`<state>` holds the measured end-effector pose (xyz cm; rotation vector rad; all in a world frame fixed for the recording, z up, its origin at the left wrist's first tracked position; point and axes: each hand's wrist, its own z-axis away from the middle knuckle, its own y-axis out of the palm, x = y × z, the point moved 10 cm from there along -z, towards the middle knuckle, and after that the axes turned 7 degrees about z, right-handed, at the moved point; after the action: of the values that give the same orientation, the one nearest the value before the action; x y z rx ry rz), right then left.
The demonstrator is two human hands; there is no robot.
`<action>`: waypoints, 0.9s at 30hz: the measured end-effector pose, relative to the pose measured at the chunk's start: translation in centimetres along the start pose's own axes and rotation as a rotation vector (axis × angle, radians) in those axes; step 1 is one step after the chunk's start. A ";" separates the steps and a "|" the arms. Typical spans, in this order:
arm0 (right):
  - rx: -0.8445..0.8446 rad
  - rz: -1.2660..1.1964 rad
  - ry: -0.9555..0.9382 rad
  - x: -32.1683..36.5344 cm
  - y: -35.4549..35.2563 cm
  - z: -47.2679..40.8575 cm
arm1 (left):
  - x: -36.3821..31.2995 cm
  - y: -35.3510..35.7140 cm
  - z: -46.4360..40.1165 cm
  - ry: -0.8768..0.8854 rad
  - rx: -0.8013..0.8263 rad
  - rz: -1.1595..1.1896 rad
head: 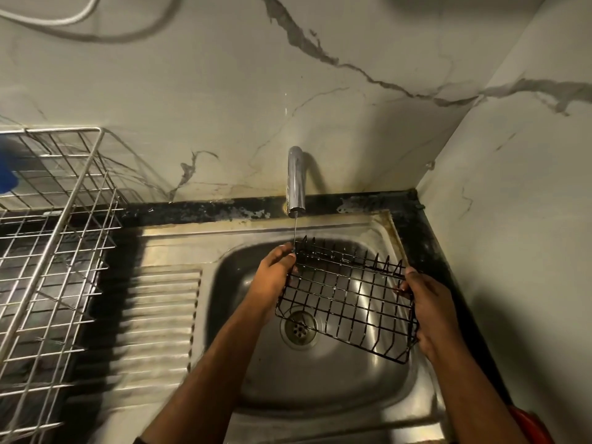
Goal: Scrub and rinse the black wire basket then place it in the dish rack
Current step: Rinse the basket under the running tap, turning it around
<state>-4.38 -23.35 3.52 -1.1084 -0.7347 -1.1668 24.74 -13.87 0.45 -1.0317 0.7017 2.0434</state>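
The left hand (275,271) grips the far left corner of the black wire basket (347,298), thumb and fingers pinched round the rim wire, right under the thin stream falling from the tap (296,182). The basket hangs tilted between both hands above the steel sink (320,373), over the drain (298,328). The right hand (427,310) clasps the basket's right edge, fingers curled round the wires; the dish rack (54,238) stands well apart at the left.
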 end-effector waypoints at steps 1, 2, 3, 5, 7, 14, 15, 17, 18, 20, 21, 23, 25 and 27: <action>0.000 0.000 -0.003 0.0 0.0 0.0 | 0.1 0.1 0.0 -0.005 0.001 -0.005; -0.002 0.003 -0.008 0.0 0.1 0.0 | 0.0 0.2 0.0 -0.007 0.003 -0.011; -0.005 0.004 -0.013 0.1 0.1 0.0 | -0.1 0.3 0.0 -0.008 0.005 -0.019; -0.013 0.008 -0.019 0.2 0.2 0.1 | -0.4 0.4 -0.1 -0.001 0.006 -0.032; -0.011 0.011 -0.031 0.3 0.2 0.1 | -0.6 0.4 -0.1 0.004 -0.001 -0.032; -0.002 0.025 -0.036 0.3 0.4 0.0 | -0.4 0.0 -0.4 -0.001 -0.023 -0.018; -0.002 0.027 -0.032 0.3 0.4 0.0 | -0.4 0.0 -0.4 -0.001 -0.022 -0.026; -0.006 0.036 -0.023 0.3 0.4 0.0 | -0.3 -0.2 -0.4 -0.008 -0.029 -0.032; -0.007 0.038 -0.023 0.2 0.4 0.0 | -0.3 -0.2 -0.4 -0.008 -0.034 -0.032; -0.007 0.037 -0.021 0.2 0.5 0.0 | -0.3 -0.3 -0.4 -0.004 -0.042 -0.046; -0.004 0.037 -0.020 0.2 0.5 0.0 | -0.3 -0.4 -0.3 -0.004 -0.046 -0.053; 0.000 0.044 -0.019 0.3 0.6 -0.1 | -0.2 -0.5 -0.3 -0.014 -0.051 -0.054; 0.005 0.053 -0.015 0.3 0.7 0.0 | 0.0 -0.7 -0.4 -0.026 -0.058 -0.055; 0.010 0.061 -0.017 0.4 0.8 0.2 | 0.2 -1.0 -0.5 -0.030 -0.059 -0.056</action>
<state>-3.49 -23.34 3.71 -1.1255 -0.7147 -1.1027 25.68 -13.57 -0.09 -1.0401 0.5932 2.0380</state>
